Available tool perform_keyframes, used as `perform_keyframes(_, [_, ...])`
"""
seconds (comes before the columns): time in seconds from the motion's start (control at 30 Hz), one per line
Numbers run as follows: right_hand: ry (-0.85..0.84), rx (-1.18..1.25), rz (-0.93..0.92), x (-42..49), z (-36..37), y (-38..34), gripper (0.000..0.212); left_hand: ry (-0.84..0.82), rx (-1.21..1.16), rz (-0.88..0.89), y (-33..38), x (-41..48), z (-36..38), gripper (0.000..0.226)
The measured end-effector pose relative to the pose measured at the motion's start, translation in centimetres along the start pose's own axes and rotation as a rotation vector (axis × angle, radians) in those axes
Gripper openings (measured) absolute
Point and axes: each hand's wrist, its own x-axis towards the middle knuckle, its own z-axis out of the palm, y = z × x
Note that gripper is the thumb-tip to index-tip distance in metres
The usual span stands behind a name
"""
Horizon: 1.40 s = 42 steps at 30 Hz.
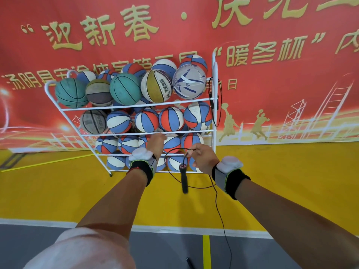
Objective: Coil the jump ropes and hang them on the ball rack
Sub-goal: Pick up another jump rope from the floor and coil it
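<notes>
- A black handle [189, 262] is seen on the grey floor [272, 255], far below the right grip and partly cut off by the frame edge.
- The thin cord of the jump rope [223, 228] is led down from the right grip towards the lower frame edge.
- Black-and-grey bands with white pods are worn on both wrists.
- Another black handle [184, 180] hangs upright just below and to the left of the right grip, clear of the yellow floor.
- The cord is pinched between thumb and fingers of the right hand [202, 159]; one loop is swung out to its left.
- The left hand [155, 144] is stretched forward with a wide grip and nothing held; its blurred fingertips are at a rail of the ball rack [136, 106].
- The white rack is filled with basketballs [126, 88] beyond both grips.
- A second rope [214, 101] is already hung on the rack's end post, above the right grip.
- A red banner [272, 55] is spread behind.
</notes>
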Motion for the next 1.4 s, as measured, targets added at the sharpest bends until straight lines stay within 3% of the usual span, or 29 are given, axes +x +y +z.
perform_keyframes(0.07, [-0.021,-0.043,-0.010,0.2,-0.2,0.5,0.008,-0.327,0.034,0.064,0.5,-0.5,1.5,0.031])
perform_keyframes(0.13, [-0.055,-0.070,0.007,0.4,-0.4,0.7,0.007,-0.519,0.158,0.049,0.9,-1.4,2.7,0.051])
perform_keyframes(0.2, [-0.082,-0.089,0.029,0.3,-0.6,0.4,0.007,-0.592,0.227,-0.006,0.9,-1.9,3.2,0.078])
perform_keyframes(0.33, [-0.093,-0.078,0.045,-0.4,-1.4,-0.2,0.009,-0.721,0.213,-0.135,0.7,-2.5,3.4,0.076])
perform_keyframes(0.43, [-0.075,-0.023,0.068,-0.6,-1.9,0.0,0.009,-0.673,0.258,-0.147,0.5,-2.4,3.6,0.068])
perform_keyframes(0.6, [-0.047,-0.087,0.040,-0.3,-2.5,1.6,0.008,-0.679,0.088,-0.150,1.8,-3.4,3.5,0.046])
perform_keyframes(0.73, [-0.021,-0.082,0.032,-0.4,-3.5,2.9,0.032,-0.761,0.003,-0.210,2.8,-3.6,2.9,0.039])
perform_keyframes(0.83, [-0.022,-0.242,-0.005,-0.6,-4.7,3.8,0.038,-0.778,-0.226,-0.259,4.1,-3.4,1.9,0.040])
perform_keyframes(0.97, [0.013,-0.334,0.115,-0.4,-5.5,5.9,0.023,-0.744,-0.562,-0.223,6.7,-2.7,-0.1,0.045])
perform_keyframes(1.07, [-0.068,-0.535,0.225,-0.6,-5.5,6.6,0.010,-0.788,-0.773,-0.204,8.5,-2.2,-1.7,0.050])
perform_keyframes(1.13, [-0.146,-0.565,0.300,-0.6,-5.1,7.1,0.027,-0.849,-0.902,-0.173,9.4,-2.2,-2.9,0.052])
perform_keyframes(1.2, [-0.243,-0.600,0.346,-0.2,-4.8,8.9,0.031,-0.914,-1.028,-0.143,10.2,-2.0,-4.0,0.052])
perform_keyframes(1.27, [-0.319,-0.621,0.242,1.8,-4.7,14.2,0.038,-1.006,-1.140,-0.130,10.9,-2.0,-5.1,0.051])
perform_keyframes(1.33, [-0.457,-0.525,0.260,2.7,-3.9,17.5,0.047,-1.051,-1.190,-0.103,12.0,-1.9,-6.3,0.051])
perform_keyframes(1.4, [-0.572,-0.647,0.392,1.8,-2.7,16.6,0.029,-1.031,-1.210,-0.035,13.5,-2.2,-7.6,0.050])
